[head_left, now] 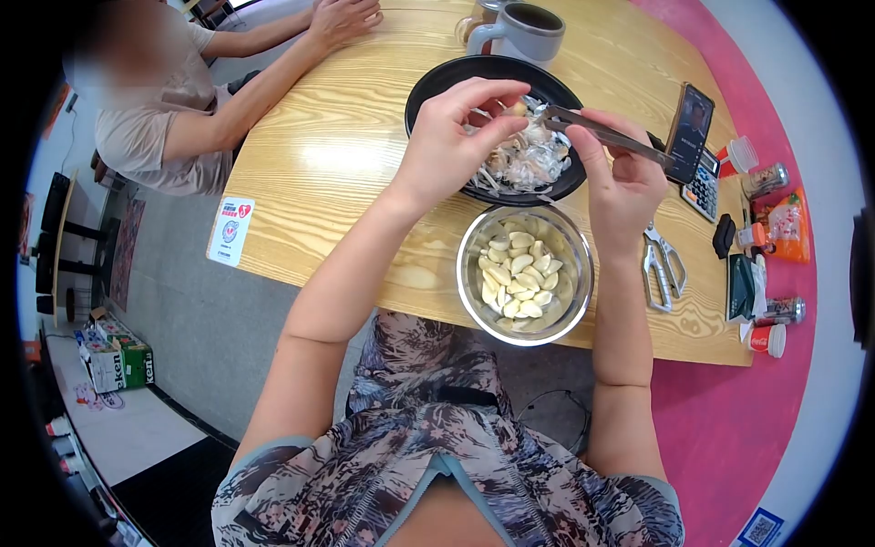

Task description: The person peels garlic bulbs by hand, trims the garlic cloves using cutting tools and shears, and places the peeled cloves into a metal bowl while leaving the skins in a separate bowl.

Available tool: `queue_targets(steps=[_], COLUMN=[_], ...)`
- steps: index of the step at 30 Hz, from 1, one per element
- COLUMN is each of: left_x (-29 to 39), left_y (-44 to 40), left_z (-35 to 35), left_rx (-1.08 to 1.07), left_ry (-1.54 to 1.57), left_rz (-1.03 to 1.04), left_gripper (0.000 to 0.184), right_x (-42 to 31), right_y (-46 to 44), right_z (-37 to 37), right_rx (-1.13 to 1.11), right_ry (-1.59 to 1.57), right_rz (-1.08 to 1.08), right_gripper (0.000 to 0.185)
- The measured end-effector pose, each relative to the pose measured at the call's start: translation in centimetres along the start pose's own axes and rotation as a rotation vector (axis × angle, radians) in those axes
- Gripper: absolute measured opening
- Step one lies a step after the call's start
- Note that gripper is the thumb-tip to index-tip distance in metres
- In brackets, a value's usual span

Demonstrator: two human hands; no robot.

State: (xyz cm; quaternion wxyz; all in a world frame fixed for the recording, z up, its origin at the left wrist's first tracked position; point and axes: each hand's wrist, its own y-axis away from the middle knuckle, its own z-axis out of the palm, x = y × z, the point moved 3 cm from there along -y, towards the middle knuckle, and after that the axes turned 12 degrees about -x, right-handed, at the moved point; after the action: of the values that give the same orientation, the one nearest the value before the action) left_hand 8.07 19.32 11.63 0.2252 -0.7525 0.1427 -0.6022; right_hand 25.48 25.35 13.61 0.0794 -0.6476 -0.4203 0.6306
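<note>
My left hand (456, 137) is raised over a black bowl (421, 91), thumb and fingers pinching a pale garlic clove (518, 109). My right hand (624, 169) grips a narrow, flat metal tool (620, 139), its tip close to the clove. Whether this tool is a knife or tweezers I cannot tell. Papery garlic skins (524, 164) fill much of the black bowl below both hands. Nearer to me, a shiny steel bowl (467, 273) holds several peeled garlic cloves (521, 269).
Scissors (663, 269), a calculator (702, 190) and a propped phone (690, 128) stand or lie at the right. Jars and packets line the pink edge. A grey mug (529, 36) stands behind the black bowl. Across the table sits another person (173, 128), forearms on its edge.
</note>
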Motion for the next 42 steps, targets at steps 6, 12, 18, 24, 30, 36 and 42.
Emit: queue_targets(steps=[6, 12, 18, 24, 30, 36, 42], left_x=[1.1, 0.9, 0.7, -0.1, -0.4, -1.8, -1.6], left_y=[0.1, 0.3, 0.2, 0.3, 0.0, -0.1, -0.2], left_z=[0.4, 0.7, 0.5, 0.8, 0.0, -0.6, -0.5], left_rx=[0.018, 0.027, 0.000, -0.045, -0.034, -0.010, -0.048], left_ry=[-0.283, -0.466, -0.387, 0.197, 0.344, 0.704, 0.819], left_rz=[0.175, 0.281, 0.239, -0.026, -0.052, -0.132, -0.156], left_gripper=[0.022, 0.020, 0.019, 0.021, 0.025, 0.028, 0.032], right_x=[-0.3, -0.4, 0.0, 0.5, 0.9, 1.2, 0.4], right_y=[0.3, 0.4, 0.4, 0.0, -0.1, 0.1, -0.2], right_z=[0.5, 0.5, 0.1, -0.5, -1.1, -0.8, -0.3], right_rx=[-0.040, -0.040, 0.028, 0.078, 0.113, 0.073, -0.024], right_ry=[0.021, -0.001, -0.134, -0.153, -0.125, -0.005, 0.219], right_rz=[-0.085, -0.077, 0.091, 0.105, 0.114, 0.104, 0.076], right_gripper=[0.021, 0.018, 0.014, 0.013, 0.013, 0.014, 0.020])
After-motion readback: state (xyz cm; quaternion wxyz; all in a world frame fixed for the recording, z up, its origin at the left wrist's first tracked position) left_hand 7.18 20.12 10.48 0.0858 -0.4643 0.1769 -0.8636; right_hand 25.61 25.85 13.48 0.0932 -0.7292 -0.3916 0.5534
